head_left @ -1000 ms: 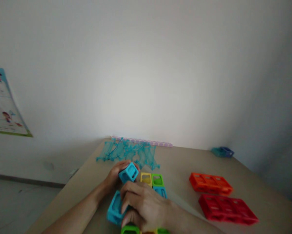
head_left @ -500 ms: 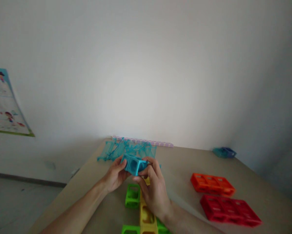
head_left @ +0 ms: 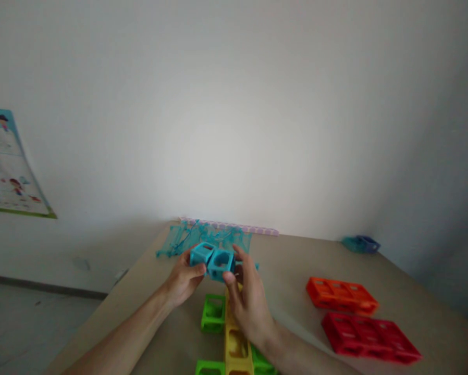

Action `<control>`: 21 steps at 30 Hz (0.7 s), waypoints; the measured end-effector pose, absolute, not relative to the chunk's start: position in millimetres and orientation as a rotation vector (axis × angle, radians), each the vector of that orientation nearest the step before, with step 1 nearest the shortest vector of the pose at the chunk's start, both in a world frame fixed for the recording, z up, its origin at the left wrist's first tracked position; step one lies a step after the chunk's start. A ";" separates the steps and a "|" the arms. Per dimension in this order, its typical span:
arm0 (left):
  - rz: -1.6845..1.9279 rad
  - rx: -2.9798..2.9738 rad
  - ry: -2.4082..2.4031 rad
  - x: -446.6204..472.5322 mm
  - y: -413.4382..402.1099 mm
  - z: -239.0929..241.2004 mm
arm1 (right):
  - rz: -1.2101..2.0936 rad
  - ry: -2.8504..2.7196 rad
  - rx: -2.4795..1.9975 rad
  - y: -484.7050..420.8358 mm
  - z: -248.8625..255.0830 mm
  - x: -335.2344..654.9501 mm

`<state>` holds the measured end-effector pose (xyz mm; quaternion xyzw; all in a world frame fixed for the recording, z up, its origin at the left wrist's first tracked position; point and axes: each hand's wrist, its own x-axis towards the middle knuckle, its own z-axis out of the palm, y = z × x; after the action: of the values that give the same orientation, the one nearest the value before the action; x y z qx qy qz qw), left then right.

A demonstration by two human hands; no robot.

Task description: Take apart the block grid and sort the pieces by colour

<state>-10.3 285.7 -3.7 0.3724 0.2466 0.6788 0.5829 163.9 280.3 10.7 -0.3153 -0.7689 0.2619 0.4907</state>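
Note:
Two light-blue hollow cube blocks, a left one [head_left: 202, 253] and a right one [head_left: 220, 263], are held up above the table, side by side and tilted against each other. My left hand [head_left: 185, 276] grips the left block, thumb on its near side. Around the right block close the fingers of my right hand [head_left: 247, 299], thumb at its front edge. Below the hands lies a row of yellow hollow blocks [head_left: 237, 346], partly covered by my right hand. Beside the row sit green hollow blocks [head_left: 213, 313].
An orange block row [head_left: 340, 295] and a red block row [head_left: 369, 336] lie on the right of the table [head_left: 292, 271]. Teal mesh netting [head_left: 175, 240] and a purple patterned strip [head_left: 253, 229] lie along the wall. A dark-blue block [head_left: 366, 244] is at the far right corner.
The blue blocks have been turned in my hands, so their open tops now show and an angle appears between them. My right fingers have shifted their hold.

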 end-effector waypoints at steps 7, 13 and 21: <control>1.611 0.864 0.601 -8.0 283.2 1.3 | 0.589 -1.885 -0.880 286.2 13.5 162.2; 1.623 0.848 0.604 -10.8 284.3 -0.1 | 0.609 -1.903 -0.935 284.8 13.3 165.3; 1.553 1.035 0.766 -11.8 286.0 -12.5 | 0.450 -1.978 -0.949 297.2 7.9 163.0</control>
<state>-11.8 286.0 -12.5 0.4343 0.3214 0.6513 0.5329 163.0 297.2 7.9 -0.3813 -0.7949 0.1807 0.4359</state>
